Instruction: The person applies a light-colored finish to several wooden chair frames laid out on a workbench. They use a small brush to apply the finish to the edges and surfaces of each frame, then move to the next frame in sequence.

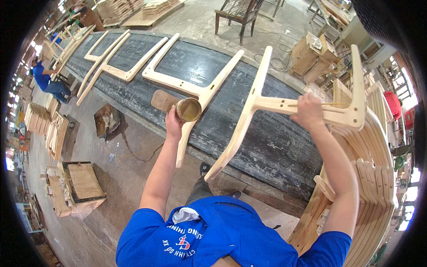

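My left hand (174, 123) is closed around a round cup (188, 110) of yellow-brown liquid, with a flat wooden piece (163, 100) jutting out at its left. The cup is above a pale wooden chair frame (218, 82) on the table. My right hand (310, 110) is closed on a thin stick (333, 103), over the crossbar of a nearer chair frame (255, 95). The stick's left end is close to small holes in that crossbar. Whether my fingers also grip the crossbar, I cannot tell. This frame's lower leg overhangs the table's near edge.
More frames (129, 73) lie along the long dark table (262, 151). Stacked curved wooden parts (371, 178) stand at my right. A box (84, 180) and a dark tray (106, 121) are on the floor at left. A person in blue (42, 75) stands far left.
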Motion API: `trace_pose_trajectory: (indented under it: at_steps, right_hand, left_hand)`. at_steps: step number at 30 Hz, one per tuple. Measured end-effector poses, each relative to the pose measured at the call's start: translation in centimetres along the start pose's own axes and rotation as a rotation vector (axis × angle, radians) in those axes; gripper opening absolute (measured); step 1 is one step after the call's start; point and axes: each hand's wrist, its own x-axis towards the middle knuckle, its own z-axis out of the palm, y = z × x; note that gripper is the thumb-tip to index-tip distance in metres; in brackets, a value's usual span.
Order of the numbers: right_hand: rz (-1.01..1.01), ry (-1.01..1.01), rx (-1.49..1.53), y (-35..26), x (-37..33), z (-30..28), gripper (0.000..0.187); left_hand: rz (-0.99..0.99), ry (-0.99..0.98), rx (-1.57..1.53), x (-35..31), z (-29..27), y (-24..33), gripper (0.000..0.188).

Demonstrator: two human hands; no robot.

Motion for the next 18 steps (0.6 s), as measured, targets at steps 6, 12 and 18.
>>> trace_pose_trajectory:
  at_steps: [6, 12, 18]
  right_hand:
    - [-0.04, -0.078, 0.203, -6.1, -0.5, 7.5, 0.052]
    - [-0.137, 0.252, 0.578, -5.0, 0.5, 5.7, 0.028]
    - [0.118, 0.12, 1.509, -3.9, 1.5, -0.7, 0.025]
  left_hand:
    - [-0.02, 0.008, 0.165, 1.6, 0.9, -1.7, 0.031]
    - [-0.031, -0.174, 0.417, 2.8, 4.2, -3.1, 0.043]
    - [0.006, -0.268, 0.434, 3.9, 9.9, -3.4, 0.04]
